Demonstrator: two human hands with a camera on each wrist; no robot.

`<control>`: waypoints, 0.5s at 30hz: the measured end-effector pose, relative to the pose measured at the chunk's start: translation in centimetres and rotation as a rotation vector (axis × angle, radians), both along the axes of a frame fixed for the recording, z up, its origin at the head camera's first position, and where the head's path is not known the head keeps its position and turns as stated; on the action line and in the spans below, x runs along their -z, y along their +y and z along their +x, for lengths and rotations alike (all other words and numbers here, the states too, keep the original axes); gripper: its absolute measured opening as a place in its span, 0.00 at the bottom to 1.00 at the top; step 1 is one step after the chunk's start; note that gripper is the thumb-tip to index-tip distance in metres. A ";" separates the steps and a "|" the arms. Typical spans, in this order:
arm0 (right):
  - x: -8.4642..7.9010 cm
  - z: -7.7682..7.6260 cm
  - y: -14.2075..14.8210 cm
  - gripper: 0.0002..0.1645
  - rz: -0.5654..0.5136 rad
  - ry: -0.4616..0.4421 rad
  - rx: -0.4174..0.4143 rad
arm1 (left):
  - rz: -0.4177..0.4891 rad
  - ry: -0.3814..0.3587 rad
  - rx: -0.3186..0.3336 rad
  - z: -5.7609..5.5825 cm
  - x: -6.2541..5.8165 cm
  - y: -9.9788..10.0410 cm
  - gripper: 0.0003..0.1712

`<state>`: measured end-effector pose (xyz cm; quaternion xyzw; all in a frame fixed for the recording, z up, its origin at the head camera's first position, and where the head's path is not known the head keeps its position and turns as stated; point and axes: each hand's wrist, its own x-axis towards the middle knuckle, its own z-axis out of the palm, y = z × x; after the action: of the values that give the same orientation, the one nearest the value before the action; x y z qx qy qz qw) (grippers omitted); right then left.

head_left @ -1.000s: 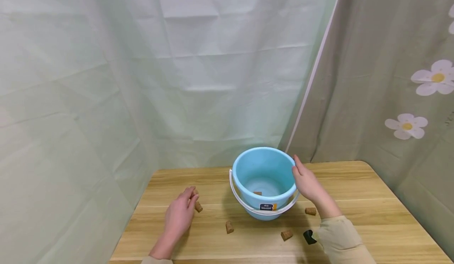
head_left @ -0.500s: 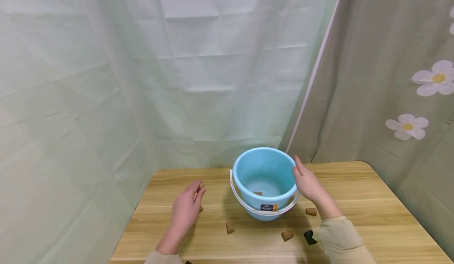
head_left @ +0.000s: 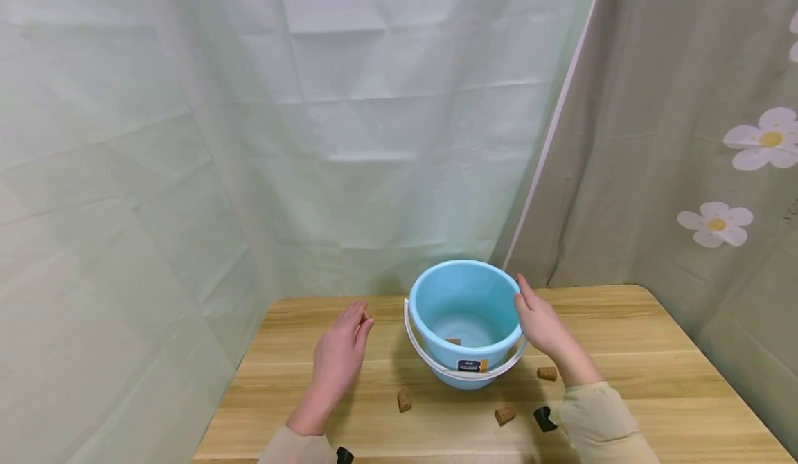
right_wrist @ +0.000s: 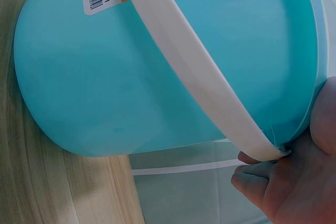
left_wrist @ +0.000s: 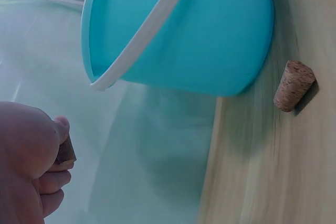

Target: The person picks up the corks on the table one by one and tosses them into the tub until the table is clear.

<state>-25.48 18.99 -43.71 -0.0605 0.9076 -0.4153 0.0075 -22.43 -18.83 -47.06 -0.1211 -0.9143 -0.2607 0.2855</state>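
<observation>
My left hand (head_left: 339, 353) pinches a tapered cork (left_wrist: 66, 152) between thumb and fingers, raised above the table to the left of a light blue bucket (head_left: 464, 370). In the head view only a bit of that cork shows at the fingertips. My right hand (head_left: 541, 322) holds the bucket's right rim, with the thumb at the rim and fingers along the outside, beside the white handle (right_wrist: 199, 85). The bucket stands upright. Inside it, a cork (head_left: 454, 341) lies on the bottom, partly hidden by the front rim.
Loose corks lie on the wooden table (head_left: 654, 381): one cork (head_left: 404, 401) front left of the bucket, another cork (head_left: 504, 415) in front, and a third cork (head_left: 546, 373) under the right forearm's side. A pale curtain (head_left: 374, 138) hangs behind the table.
My left hand has lifted the cork off the table and moved it up and right towards the bucket. A cork left on the table there is now out of sight. The right hand stays put.
</observation>
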 end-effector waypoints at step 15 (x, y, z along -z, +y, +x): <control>0.6 -0.2 0.1 0.39 -0.020 0.025 0.008 | -0.046 0.086 0.052 -0.6 -1.6 1.7 0.23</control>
<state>-25.69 19.06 -44.30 -0.0624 0.9037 -0.4235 -0.0062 -23.04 -17.10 -45.46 -0.1624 -0.9034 -0.2417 0.3146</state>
